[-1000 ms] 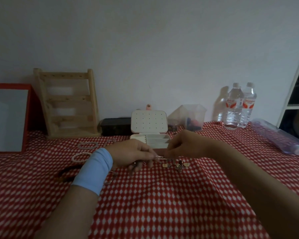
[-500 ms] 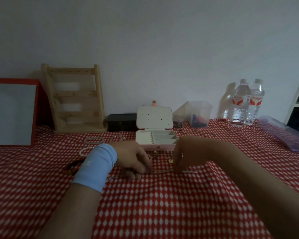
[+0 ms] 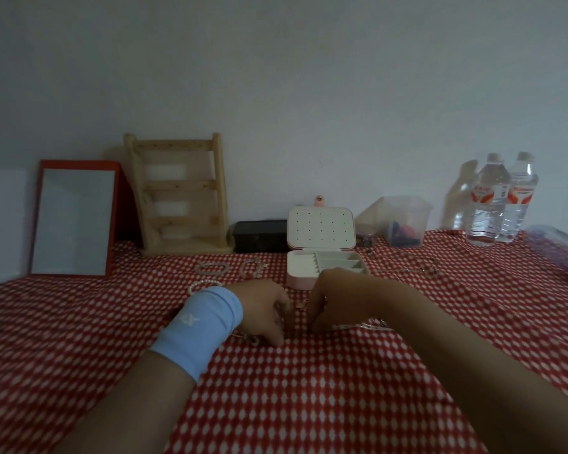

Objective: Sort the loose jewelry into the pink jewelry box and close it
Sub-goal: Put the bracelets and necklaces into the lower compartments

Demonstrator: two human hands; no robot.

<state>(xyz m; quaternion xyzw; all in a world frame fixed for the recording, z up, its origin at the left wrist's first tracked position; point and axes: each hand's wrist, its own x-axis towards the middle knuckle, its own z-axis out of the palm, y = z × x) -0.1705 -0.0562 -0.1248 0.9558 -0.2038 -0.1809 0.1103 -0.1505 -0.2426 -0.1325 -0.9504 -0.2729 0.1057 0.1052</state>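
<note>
The pink jewelry box (image 3: 300,280) stands open on the red checked cloth, its dotted white lid (image 3: 320,228) upright and its cream compartments showing. Just in front of it, my left hand (image 3: 263,311), with a blue wristband, and my right hand (image 3: 328,301) are down on the cloth, almost touching. Their fingers are curled and pinch a thin chain necklace (image 3: 371,325), which trails right from under the right hand. A small charm (image 3: 299,304) lies between the hands. Loose bracelets (image 3: 212,267) and a pearl bracelet (image 3: 204,285) lie left of the box.
Along the wall stand a red-framed mirror (image 3: 74,221), a wooden rack (image 3: 177,194), a black box (image 3: 259,235), a clear plastic tub (image 3: 404,221) and two water bottles (image 3: 502,198). More small jewelry (image 3: 420,270) is scattered right of the pink box.
Both hands have dropped from in front of the box down to the cloth with the chain. They then moved closer together. The view has also shifted left.
</note>
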